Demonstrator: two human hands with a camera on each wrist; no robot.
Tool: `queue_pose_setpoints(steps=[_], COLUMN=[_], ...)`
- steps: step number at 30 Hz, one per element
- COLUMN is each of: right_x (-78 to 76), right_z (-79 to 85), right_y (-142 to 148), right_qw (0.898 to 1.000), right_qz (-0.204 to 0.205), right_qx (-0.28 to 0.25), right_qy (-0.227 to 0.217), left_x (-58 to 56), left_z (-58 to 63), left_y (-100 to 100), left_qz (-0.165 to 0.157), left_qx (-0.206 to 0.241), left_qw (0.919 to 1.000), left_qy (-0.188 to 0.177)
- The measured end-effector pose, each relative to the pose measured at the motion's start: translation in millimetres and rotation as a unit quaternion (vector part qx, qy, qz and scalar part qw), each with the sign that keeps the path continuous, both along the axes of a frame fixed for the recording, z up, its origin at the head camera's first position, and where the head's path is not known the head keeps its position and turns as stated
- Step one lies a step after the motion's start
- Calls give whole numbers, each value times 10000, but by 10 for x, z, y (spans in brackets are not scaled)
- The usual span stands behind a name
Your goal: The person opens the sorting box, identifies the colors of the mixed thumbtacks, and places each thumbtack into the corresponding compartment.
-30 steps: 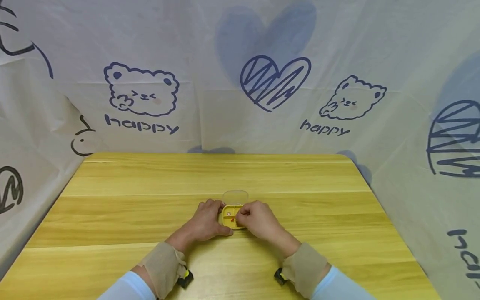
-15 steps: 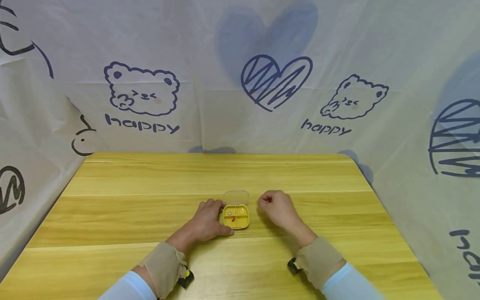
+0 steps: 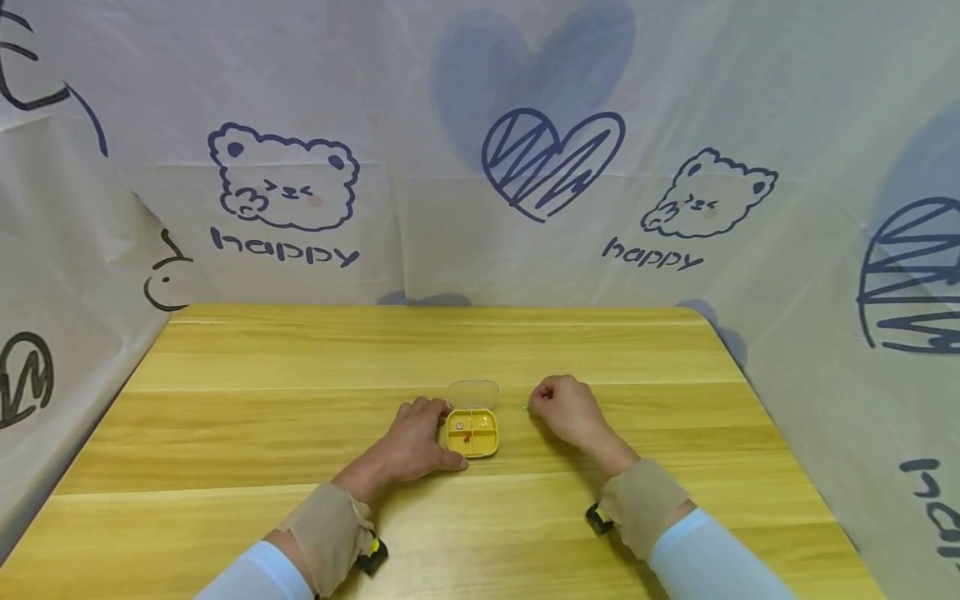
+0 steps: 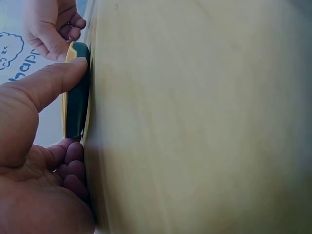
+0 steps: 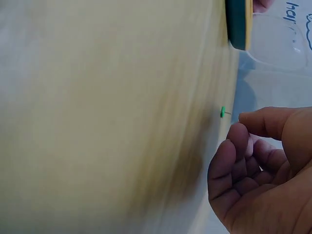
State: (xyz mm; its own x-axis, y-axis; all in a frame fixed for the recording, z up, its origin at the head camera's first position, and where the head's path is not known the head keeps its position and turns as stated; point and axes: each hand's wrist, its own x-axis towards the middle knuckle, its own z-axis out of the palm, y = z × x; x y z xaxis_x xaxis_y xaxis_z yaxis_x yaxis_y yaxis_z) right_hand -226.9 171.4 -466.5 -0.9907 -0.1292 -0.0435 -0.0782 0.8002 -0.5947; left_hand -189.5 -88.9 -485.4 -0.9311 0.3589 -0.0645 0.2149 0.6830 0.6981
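A small yellow pill box (image 3: 485,444) with a clear lid (image 3: 472,394) stands open on the table. My left hand (image 3: 414,442) holds it by its left side, the thumb at the front edge and the fingers behind. In its left compartments lie a small whitish piece (image 3: 459,426) at the back and a small red piece (image 3: 467,438) at the front. A green thumbtack (image 5: 223,112) lies on the table right of the box, its metal point sticking up. Beside it is my right hand (image 3: 572,411), fingers loosely curled, thumb and index tips close together but apart from the tack.
The wood-patterned table (image 3: 300,350) spreads around both hands. A white printed cloth (image 3: 420,225) hangs behind the table and along both sides.
My right hand has left the box and moved right along the table. The green thumbtack shows now beside its fingertips. The left hand stays at the box.
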Motion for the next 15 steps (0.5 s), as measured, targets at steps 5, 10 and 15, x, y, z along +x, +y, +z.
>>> queue_pose_setpoints(steps=[5,10,15], right_x=[2,-13,-30], right_z=[-18,-39,-59], right_y=[-39,-48,-54], right_qw=[9999,9998,9997], right_qz=[25,41,80], right_qx=[42,125,154], right_qy=[95,157,149], left_x=[2,11,6], left_z=[5,12,6], left_y=[4,2,2], left_qz=[-20,-16,18], left_qx=[-45,-22,-65], left_qw=[10000,10000,10000], left_qy=[-9,-37,-57])
